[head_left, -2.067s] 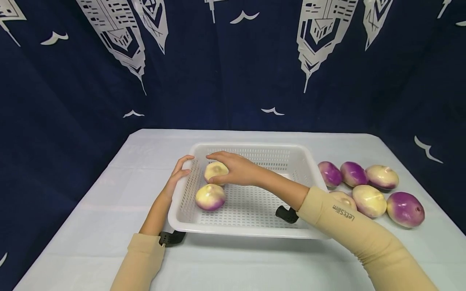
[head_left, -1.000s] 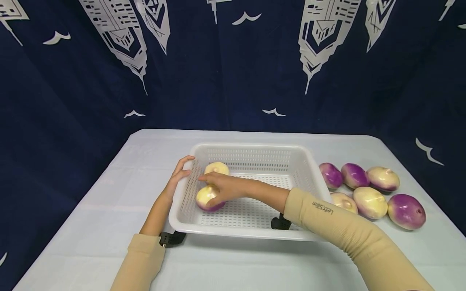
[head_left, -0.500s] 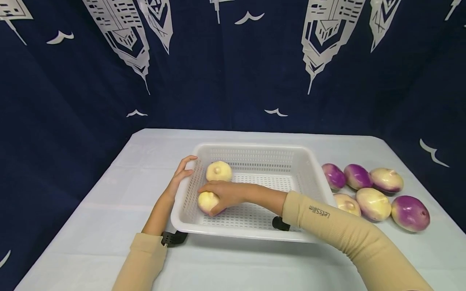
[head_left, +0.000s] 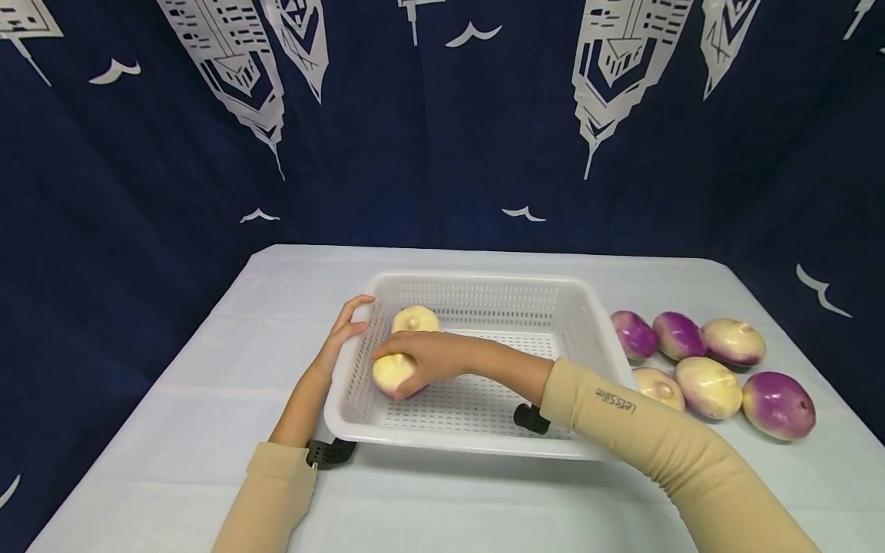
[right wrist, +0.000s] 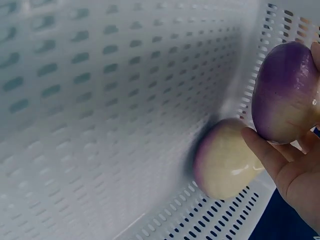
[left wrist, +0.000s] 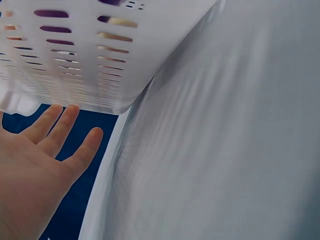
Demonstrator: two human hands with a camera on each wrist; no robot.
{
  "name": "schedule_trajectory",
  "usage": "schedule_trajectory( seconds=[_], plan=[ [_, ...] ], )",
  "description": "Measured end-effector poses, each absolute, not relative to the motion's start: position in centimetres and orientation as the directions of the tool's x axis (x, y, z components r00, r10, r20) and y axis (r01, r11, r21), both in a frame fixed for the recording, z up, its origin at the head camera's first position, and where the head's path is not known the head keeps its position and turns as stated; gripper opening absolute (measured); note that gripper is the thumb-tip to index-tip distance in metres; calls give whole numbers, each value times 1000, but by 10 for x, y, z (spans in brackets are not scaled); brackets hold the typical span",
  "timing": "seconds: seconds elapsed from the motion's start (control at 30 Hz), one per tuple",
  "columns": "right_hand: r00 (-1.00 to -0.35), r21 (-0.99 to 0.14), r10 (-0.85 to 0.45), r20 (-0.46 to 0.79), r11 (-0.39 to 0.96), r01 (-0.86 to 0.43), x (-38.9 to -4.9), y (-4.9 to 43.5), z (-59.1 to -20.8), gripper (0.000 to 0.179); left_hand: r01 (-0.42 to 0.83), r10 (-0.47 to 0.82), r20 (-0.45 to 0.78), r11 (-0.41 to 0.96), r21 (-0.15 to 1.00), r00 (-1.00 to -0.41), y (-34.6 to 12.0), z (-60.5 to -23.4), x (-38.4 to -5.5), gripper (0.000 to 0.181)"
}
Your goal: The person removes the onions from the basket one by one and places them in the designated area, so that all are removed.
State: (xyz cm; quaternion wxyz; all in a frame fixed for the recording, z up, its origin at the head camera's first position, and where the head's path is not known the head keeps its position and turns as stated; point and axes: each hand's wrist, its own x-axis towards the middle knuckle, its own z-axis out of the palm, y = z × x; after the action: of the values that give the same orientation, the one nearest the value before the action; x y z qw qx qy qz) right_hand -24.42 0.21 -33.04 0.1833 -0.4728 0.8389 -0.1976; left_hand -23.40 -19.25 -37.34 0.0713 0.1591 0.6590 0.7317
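A purple-and-cream turnip [head_left: 392,372] is in my right hand [head_left: 442,357], thumb on its near side and fingers on its far side, within the left part of a white perforated basket [head_left: 477,445]. Behind it sits a second turnip [head_left: 416,319], partly covered by the hand. The right wrist view has the held turnip [right wrist: 282,95] beside the other turnip [right wrist: 227,162], which rests against the basket's holes. My left hand [head_left: 340,330] touches the basket's left rim; its fingers, straight and spread, reach along the outer wall in the left wrist view.
To the right of the basket, several turnips lie on the white tablecloth, among them a purple turnip [head_left: 779,405] nearest the front and a cream turnip [head_left: 708,388]. A dark blue curtain [head_left: 429,153] with white prints hangs behind the table.
My right hand has come from the far turnip to the nearer one and grasped it. Over the last half second, hand and turnip have shifted slightly upward in view. The left hand stays at the rim.
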Motion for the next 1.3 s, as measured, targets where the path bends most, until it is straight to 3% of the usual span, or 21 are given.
schedule_trajectory(
  seconds=[0.53,0.97,1.3],
  plan=[
    [-529,-475,-848,7,463,-748,-245,22,-301,49,90,319,122,-112,990,-940,-192,-373,-232,41],
    [-611,-539,-791,34,500,-678,-242,51,-274,47,114,309,148,-124,986,-939,-191,-373,-235,44],
    [-710,-589,-697,98,534,-606,-234,82,-243,50,111,305,143,-120,987,-941,-192,-377,-237,44]
  ],
)
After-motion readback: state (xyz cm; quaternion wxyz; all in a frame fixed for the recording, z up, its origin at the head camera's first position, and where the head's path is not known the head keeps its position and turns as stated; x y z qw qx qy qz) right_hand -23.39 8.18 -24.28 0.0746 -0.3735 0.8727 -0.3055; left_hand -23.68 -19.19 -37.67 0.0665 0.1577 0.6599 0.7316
